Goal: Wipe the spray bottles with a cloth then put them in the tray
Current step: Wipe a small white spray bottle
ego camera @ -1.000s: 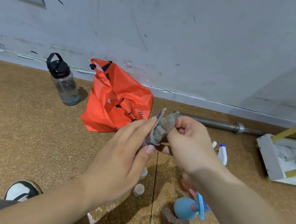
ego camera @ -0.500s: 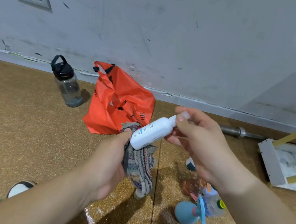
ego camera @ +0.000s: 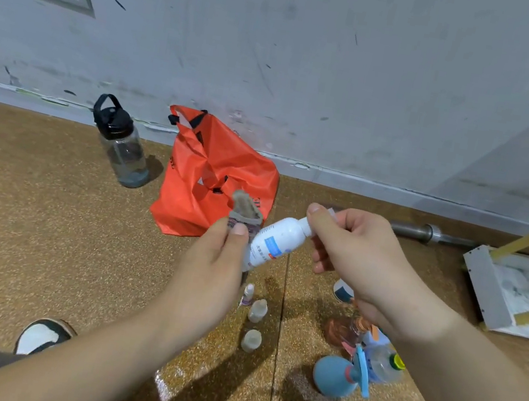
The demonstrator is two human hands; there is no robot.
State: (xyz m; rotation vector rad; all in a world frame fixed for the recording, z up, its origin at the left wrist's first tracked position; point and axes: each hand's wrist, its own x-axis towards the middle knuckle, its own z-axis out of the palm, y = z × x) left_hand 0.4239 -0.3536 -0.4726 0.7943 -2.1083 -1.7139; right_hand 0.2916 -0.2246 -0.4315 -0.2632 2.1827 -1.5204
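My right hand (ego camera: 361,260) pinches the cap end of a small white spray bottle (ego camera: 276,240) with a blue label, held tilted above the floor. My left hand (ego camera: 210,271) grips a grey patterned cloth (ego camera: 244,212) bunched against the bottle's lower end. On the floor below stand three tiny bottles (ego camera: 256,310). A blue round sprayer (ego camera: 337,376), an orange-tinted bottle (ego camera: 344,331) and a clear bottle with a yellow-green cap (ego camera: 384,363) lie to the right. The white tray (ego camera: 487,291) with yellow bars sits at the far right.
An orange bag (ego camera: 213,185) and a clear water bottle with a black lid (ego camera: 122,146) rest by the wall. A metal bar (ego camera: 431,233) lies along the skirting. My shoe (ego camera: 42,336) shows at lower left. The floor is brown speckled.
A second ago the cloth wrapped the bottle between both hands. The bottle then came out bare, and my left hand has since bunched the cloth up against its lower end.
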